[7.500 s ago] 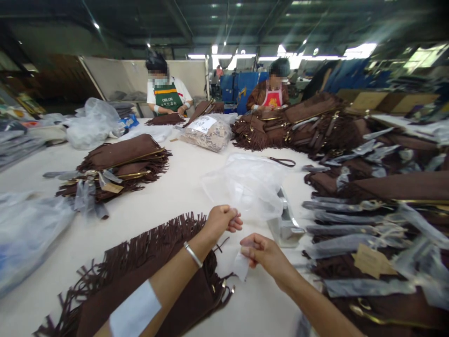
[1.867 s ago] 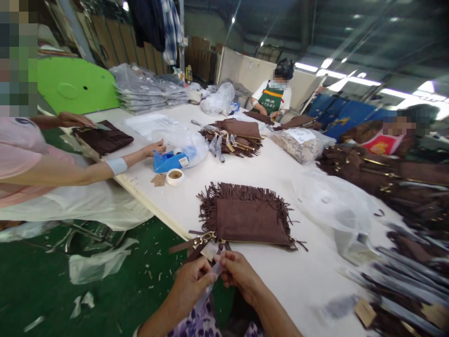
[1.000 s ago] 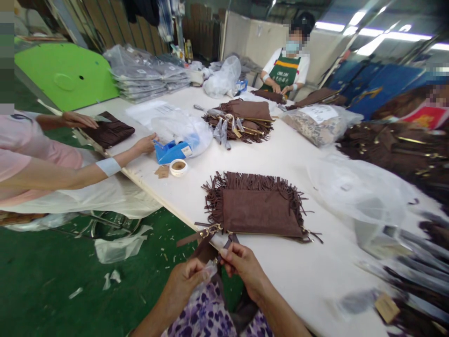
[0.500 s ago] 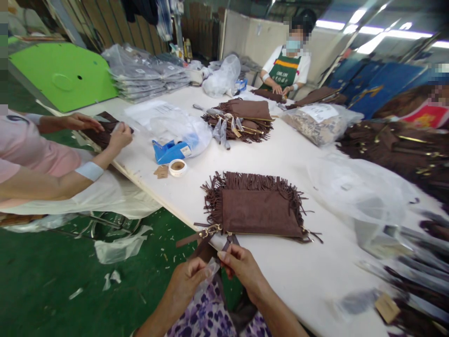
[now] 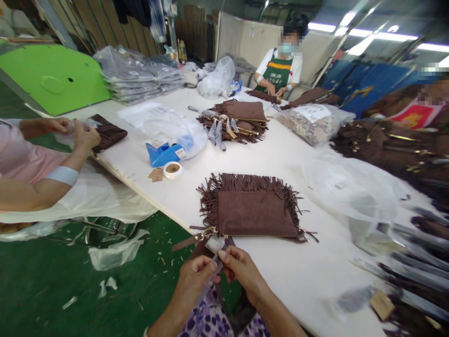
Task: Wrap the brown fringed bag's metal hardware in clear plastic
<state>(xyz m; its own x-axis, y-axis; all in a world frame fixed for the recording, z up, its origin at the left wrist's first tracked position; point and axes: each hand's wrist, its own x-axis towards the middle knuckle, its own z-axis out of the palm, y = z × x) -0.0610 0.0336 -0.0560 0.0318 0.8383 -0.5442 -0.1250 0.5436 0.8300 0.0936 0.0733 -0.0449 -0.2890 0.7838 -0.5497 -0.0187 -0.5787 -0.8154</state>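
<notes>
A brown fringed bag [image 5: 257,213] lies flat on the white table [image 5: 298,276], its fringe pointing away and a strap with gold clasps [image 5: 209,231] hanging over the near edge. Just below that edge my left hand [image 5: 196,281] pinches a thin clear plastic wrap [image 5: 210,276]. My right hand [image 5: 240,271] touches it from the other side, fingers closed on the end of the dark strap [image 5: 228,242]. Both hands nearly meet, and the wrap reaches the strap between them.
A blue tape dispenser [image 5: 167,153], a tape roll [image 5: 172,170] and a pile of fringed bags [image 5: 238,119] are farther back. Wrapped straps [image 5: 414,271] lie at right. At left a person's hands [image 5: 79,133] hold plastic by a dark pouch. Another person [image 5: 278,70] works at the back.
My left hand has moved closer to my right, bringing the plastic against the strap end. The neighbour's hands at left have drawn back from the dark pouch. The view has shifted slightly.
</notes>
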